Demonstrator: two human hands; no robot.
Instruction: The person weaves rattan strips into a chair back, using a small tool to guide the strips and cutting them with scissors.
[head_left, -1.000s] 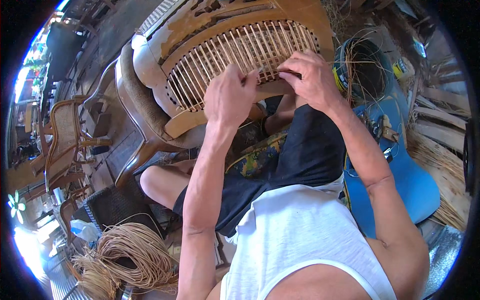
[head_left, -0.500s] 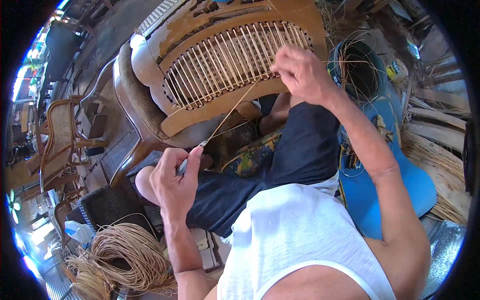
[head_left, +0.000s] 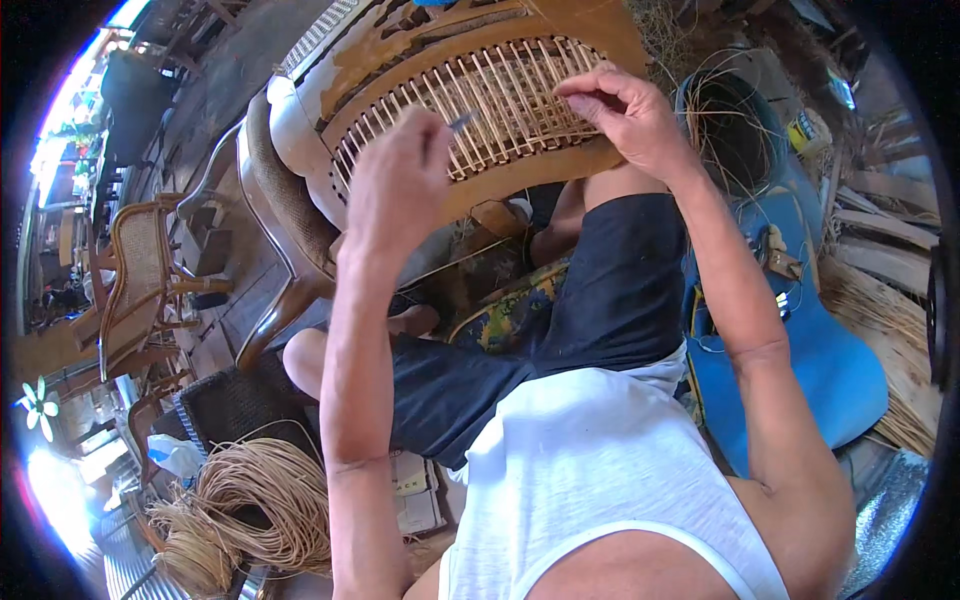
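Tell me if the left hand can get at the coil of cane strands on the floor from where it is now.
Probably not without moving: the left hand is raised at the woven chair panel, while the coil of cane strands lies low on the person's left, apart from it. Nothing blocks the way down.

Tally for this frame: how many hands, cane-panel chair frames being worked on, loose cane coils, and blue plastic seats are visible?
Hands: 2, left hand and right hand
Cane-panel chair frame under the hands: 1
Loose cane coil: 1
Blue plastic seat: 1
Total: 5
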